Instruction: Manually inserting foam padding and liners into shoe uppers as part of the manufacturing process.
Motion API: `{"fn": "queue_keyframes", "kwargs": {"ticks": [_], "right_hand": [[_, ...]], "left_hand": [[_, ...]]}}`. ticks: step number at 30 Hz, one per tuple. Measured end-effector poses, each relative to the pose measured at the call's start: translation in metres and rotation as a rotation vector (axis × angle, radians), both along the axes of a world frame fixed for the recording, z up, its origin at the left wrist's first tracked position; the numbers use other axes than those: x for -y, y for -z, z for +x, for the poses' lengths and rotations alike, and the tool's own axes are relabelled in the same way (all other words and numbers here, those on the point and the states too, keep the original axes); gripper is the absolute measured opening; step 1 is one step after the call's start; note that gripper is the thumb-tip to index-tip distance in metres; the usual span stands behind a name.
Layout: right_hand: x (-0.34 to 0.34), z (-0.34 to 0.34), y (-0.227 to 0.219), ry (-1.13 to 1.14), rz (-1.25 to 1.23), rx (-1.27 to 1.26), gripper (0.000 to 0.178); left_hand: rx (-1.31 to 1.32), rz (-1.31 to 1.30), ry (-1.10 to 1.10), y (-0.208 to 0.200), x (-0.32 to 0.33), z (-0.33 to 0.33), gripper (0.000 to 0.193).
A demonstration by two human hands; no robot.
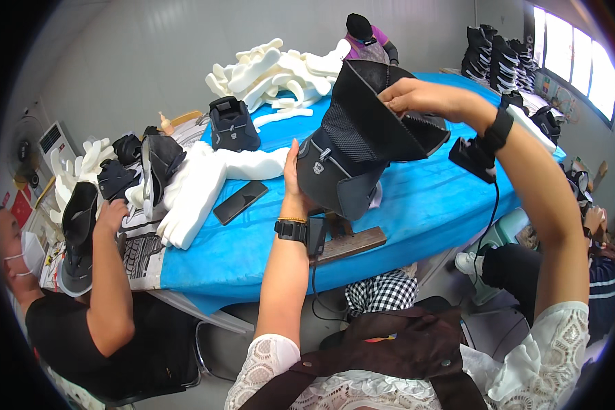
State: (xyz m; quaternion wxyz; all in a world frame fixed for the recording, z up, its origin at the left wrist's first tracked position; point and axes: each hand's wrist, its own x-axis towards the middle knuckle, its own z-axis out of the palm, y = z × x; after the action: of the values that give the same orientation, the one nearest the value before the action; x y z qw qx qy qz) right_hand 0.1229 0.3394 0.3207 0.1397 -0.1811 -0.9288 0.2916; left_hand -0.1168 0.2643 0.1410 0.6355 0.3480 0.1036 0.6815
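A black boot upper (342, 164) with a small shield-shaped badge hangs over the table in front of me, its wide shaft flaring up to the right. My left hand (292, 174) holds it from the left, palm against the lower part. At the top, my right hand (424, 99) has its fingers curled at the open shaft edge, gripping it; the fingertips are partly hidden inside. Below the upper lies a wooden board (354, 244) at the table's near edge. A dark smartphone (240, 203) rests left of my left hand.
Stacked white foam pieces (198, 198) and another black upper (232, 124) stand left on the blue-covered table (430, 198). More white foam pieces (273, 75) are heaped behind. A masked co-worker (89, 328) handles a boot at left; others sit far and right. Finished-looking boots (506, 65) stand back right.
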Motion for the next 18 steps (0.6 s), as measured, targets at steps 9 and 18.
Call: {"fn": "queue_keyframes", "kwargs": {"ticks": [9, 18], "right_hand": [[0.07, 0.002, 0.023, -0.065, 0.271, 0.075, 0.082], [0.074, -0.009, 0.032, 0.014, 0.136, 0.04, 0.053]], "left_hand": [[-0.307, -0.106, -0.075, 0.053, 0.038, -0.117, 0.086], [0.052, -0.036, -0.101, 0.016, 0.071, 0.053, 0.07]]}}
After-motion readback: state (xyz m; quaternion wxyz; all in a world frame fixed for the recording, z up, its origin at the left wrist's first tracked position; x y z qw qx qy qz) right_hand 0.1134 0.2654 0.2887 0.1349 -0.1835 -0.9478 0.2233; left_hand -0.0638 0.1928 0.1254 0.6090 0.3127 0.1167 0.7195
